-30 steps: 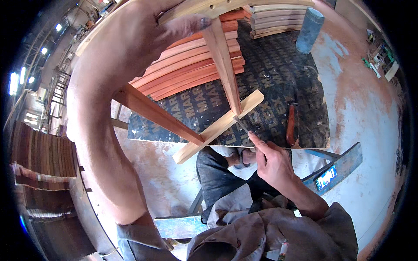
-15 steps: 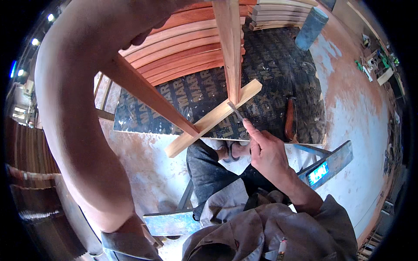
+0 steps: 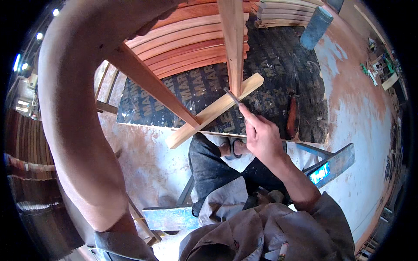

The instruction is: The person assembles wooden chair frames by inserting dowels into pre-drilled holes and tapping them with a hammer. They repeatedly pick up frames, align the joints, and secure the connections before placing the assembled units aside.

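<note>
The right hand [image 3: 263, 137] grasps a thin tool [image 3: 231, 96], pale bar [image 3: 216, 111] beyond this grip — seemingly light, stiff tool, best held behind its tip — left hand [image 3: 151, 19]: I cannot tell.

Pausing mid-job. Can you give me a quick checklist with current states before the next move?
1. Right hand gripping the thin metal tool: ok.
2. Tool end beside the foot of the pale leg: ok; whether it touches, cannot tell.
3. Left hand secure on the frame: cannot tell, mostly hidden at the top edge.
4. Pale bar spanning the feet of the pale leg and the reddish leg: ok.
5. Whole bar over the black board: not ok, its left end juts past the near edge.
6. Wooden-handled tool clear of the right hand: ok.
</note>
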`<action>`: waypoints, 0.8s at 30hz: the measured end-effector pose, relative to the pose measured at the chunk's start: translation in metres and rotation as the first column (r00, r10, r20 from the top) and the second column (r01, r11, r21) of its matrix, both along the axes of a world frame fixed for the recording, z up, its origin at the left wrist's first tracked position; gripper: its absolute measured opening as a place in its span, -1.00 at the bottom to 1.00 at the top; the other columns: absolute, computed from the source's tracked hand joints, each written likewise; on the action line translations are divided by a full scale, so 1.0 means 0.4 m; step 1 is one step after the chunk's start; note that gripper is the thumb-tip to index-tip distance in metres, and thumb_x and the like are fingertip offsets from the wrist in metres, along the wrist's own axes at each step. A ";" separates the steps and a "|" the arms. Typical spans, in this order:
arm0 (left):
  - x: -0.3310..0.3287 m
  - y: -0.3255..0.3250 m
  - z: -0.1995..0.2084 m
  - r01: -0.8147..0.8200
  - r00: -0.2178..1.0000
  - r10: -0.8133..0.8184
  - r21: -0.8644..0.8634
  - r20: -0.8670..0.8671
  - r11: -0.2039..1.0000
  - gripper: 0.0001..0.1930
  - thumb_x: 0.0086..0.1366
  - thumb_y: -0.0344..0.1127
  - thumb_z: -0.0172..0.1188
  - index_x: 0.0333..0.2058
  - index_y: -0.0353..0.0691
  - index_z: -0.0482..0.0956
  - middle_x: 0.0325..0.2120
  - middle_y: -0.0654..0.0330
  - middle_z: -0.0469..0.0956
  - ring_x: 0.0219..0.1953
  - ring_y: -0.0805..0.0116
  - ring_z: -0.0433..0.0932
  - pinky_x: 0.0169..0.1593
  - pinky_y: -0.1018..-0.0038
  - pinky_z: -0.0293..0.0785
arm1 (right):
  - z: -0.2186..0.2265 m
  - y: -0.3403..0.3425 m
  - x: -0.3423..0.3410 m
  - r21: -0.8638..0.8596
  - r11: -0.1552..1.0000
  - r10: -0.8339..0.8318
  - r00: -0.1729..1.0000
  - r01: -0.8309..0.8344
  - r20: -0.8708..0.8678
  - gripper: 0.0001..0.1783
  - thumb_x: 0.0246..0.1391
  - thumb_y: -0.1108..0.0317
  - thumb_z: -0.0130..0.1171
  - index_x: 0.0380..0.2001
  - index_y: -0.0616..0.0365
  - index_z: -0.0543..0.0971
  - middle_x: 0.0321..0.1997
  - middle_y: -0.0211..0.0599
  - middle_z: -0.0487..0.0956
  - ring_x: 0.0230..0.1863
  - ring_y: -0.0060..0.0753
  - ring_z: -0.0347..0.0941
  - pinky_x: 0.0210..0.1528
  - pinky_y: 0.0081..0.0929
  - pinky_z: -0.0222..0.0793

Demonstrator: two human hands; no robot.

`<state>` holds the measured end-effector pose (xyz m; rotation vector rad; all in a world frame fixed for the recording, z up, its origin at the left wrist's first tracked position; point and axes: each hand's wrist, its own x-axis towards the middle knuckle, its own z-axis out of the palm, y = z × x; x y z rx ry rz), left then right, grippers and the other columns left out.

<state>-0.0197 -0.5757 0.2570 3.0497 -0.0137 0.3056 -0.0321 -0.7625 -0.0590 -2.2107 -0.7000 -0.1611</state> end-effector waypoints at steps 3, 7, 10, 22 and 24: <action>0.037 -0.024 -0.072 0.043 0.987 -0.056 0.086 0.149 0.995 -0.38 0.40 0.27 0.13 0.07 -0.20 0.66 -0.51 0.11 0.69 -0.46 0.30 0.68 -0.30 0.27 0.64 | -0.009 -0.033 0.008 0.075 0.996 -0.033 0.995 0.040 -0.096 -0.48 0.26 0.59 0.09 0.29 0.10 0.53 -0.33 0.13 0.63 -0.30 0.12 0.65 -0.28 -0.16 0.51; 0.019 0.037 -0.018 0.055 0.997 -0.059 0.067 0.048 0.996 -0.40 0.45 0.25 0.10 0.05 -0.22 0.66 -0.66 0.16 0.59 -0.55 0.34 0.64 -0.36 0.28 0.61 | 0.061 -0.085 -0.092 -0.090 0.995 0.033 0.999 -0.030 0.023 -0.43 0.20 0.55 0.13 0.30 0.15 0.50 -0.28 0.18 0.62 -0.31 0.19 0.63 -0.26 -0.03 0.55; 0.026 0.007 0.003 -0.015 0.999 0.018 0.068 -0.047 0.998 -0.40 0.49 0.24 0.06 0.01 -0.24 0.66 -0.67 0.14 0.58 -0.56 0.31 0.64 -0.37 0.30 0.60 | 0.061 -0.090 -0.109 -0.048 0.999 -0.003 0.997 0.007 0.075 -0.42 0.19 0.55 0.15 0.31 0.16 0.50 -0.26 0.07 0.59 -0.34 0.12 0.63 -0.29 -0.06 0.56; 0.049 0.102 -0.061 0.342 0.842 -0.525 0.630 0.124 0.697 -0.46 0.57 0.08 -0.04 -0.05 -0.35 0.66 -0.44 -0.06 0.70 -0.31 0.09 0.74 -0.16 0.18 0.68 | 0.029 -0.041 -0.064 -0.340 0.936 -0.013 0.972 0.095 0.235 -0.41 0.20 0.58 0.18 0.32 0.10 0.51 -0.23 -0.14 0.48 -0.32 -0.04 0.59 -0.33 -0.17 0.56; 0.036 0.105 -0.020 0.411 0.890 -0.455 0.414 0.010 0.812 -0.49 0.56 0.06 -0.02 -0.04 -0.32 0.67 -0.39 -0.06 0.72 -0.29 0.07 0.74 -0.15 0.17 0.68 | 0.037 -0.040 -0.066 -0.329 0.940 -0.014 0.974 0.090 0.226 -0.41 0.20 0.56 0.17 0.32 0.09 0.50 -0.23 -0.17 0.47 -0.33 -0.04 0.60 -0.33 -0.15 0.59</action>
